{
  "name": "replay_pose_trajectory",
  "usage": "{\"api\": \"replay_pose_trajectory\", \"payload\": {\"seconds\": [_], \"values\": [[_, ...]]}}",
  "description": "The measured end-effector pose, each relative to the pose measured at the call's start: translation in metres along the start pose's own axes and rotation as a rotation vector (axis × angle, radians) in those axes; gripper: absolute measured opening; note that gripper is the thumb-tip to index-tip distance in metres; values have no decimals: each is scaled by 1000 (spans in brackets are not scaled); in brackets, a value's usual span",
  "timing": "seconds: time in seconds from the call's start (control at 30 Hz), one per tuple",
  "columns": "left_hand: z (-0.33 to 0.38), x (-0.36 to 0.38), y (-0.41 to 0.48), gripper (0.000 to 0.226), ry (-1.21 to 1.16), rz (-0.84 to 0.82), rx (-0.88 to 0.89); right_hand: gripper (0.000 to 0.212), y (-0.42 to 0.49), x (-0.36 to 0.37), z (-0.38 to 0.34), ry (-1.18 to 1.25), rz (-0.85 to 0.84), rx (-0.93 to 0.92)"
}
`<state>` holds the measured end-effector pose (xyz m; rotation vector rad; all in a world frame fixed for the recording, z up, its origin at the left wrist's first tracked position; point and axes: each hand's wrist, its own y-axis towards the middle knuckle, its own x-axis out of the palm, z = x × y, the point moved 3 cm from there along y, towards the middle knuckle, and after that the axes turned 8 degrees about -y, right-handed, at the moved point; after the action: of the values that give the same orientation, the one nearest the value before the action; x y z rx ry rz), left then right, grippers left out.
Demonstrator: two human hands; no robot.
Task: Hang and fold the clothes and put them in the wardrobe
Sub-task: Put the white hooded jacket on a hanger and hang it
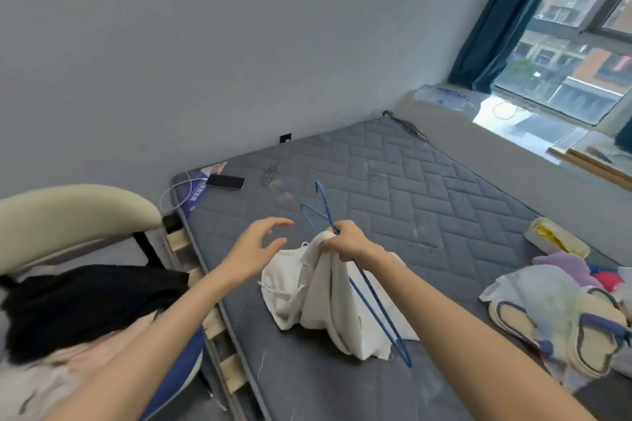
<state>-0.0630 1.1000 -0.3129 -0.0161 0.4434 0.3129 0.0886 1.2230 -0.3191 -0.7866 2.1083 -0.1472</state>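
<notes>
A bedroom, mid-chore: at far left a cream-backed chair (68, 208) carries a black garment (85, 304) over paler cloth, apparently parked there to wait its turn; beside it, at the bed's near corner, a phone (225, 182) lies flat with a white cable (174, 191) looping off the edge; the person's left hand (260, 246) hovers just above and to the left of the work, its fingers (280, 222) spread and gently curved, holding nothing and touching nothing, seemingly poised to take hold of the cloth; at centre a white garment (318, 294) hangs bunched from its top, its lower folds resting on the grey quilted mattress (410, 198), which serves as the working surface; the right hand (349, 241) is closed tight around the gathered top of that garment and the neck of a blue wire hanger (328, 212) together, the hook pointing up and away while the hanger's far corner slants down past the cloth toward the bed, a hold that looks meant to keep both steady while the garment is worked onto the wire; the hanging step appears barely under way, since the cloth sits beside the frame and is not yet spread over it; further right a heap of mixed clothes (554, 311) waits on the mattress; beyond, a dark teal curtain (492, 20) is drawn aside from the window (581, 44); no wardrobe is in view.
</notes>
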Motion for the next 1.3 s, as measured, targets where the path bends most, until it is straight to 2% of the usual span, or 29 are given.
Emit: {"api": "replay_pose_trajectory", "payload": {"seconds": [0.13,0.23,0.4,0.53,0.63,0.8,1.0,1.13,1.3], "values": [[-59,-5,-44,32,-28,49,-82,26,18,65,-4,12,-79,-26],[-102,1,-66,33,-44,90,-104,17,34,102,-3,37,-57,-49],[-172,23,-91,32,-73,165,-114,23,62,154,14,54,67,-130],[-215,52,-100,32,-93,196,-103,29,76,179,40,-142,168,-219],[-232,75,-99,31,-109,202,-89,31,90,184,59,-285,304,-268],[-246,109,-89,30,-80,264,-57,32,114,179,98,-407,552,-363],[-220,167,-84,27,-120,330,-101,32,121,132,162,-433,629,-404],[-198,224,-68,22,-97,261,-128,29,122,73,221,-527,677,-369],[-183,304,-45,21,-33,105,-167,27,126,3,332,-494,706,-173]]}}
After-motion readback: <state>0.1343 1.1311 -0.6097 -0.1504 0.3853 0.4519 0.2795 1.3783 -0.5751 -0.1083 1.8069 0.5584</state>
